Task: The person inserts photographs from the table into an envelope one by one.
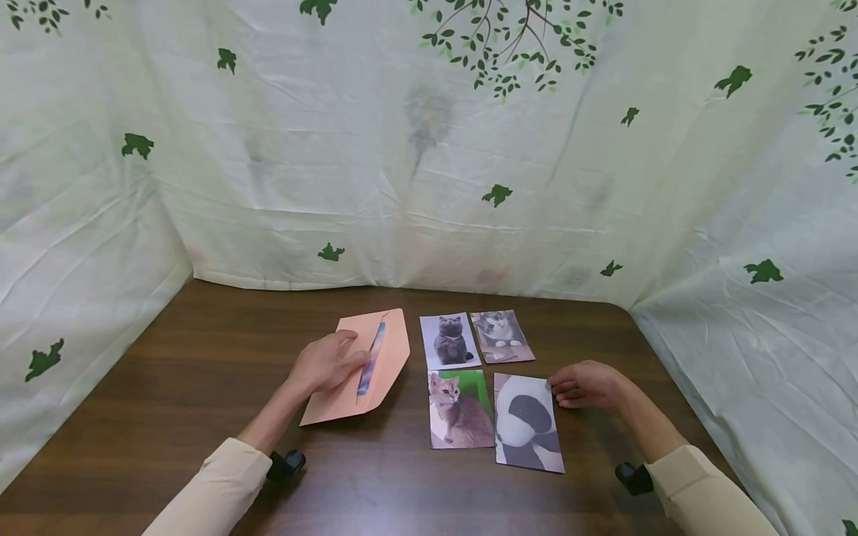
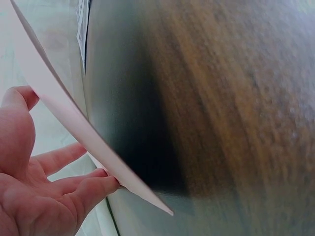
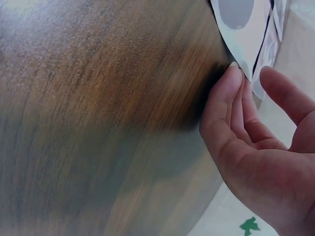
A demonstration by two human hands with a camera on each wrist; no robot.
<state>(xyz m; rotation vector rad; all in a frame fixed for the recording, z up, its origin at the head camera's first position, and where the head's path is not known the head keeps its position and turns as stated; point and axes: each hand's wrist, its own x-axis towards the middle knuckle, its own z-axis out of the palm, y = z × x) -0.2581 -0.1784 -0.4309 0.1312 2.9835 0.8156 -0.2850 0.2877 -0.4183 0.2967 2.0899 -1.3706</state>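
Note:
My left hand grips a peach-coloured envelope, thumb on the upper side and fingers underneath. The envelope is tilted over the table, and a strip of a bluish picture shows through its opening. In the left wrist view the envelope is seen edge-on between thumb and fingers. Fingertips of my right hand are at the upper right edge of a photo with a grey and white animal. In the right wrist view the thumb stands apart from the fingers by that photo's corner.
Beside that photo lie a brown cat photo, a dark grey cat photo and a grey-and-white cat photo, in two rows. The brown wooden table meets a white leaf-print cloth at back and sides.

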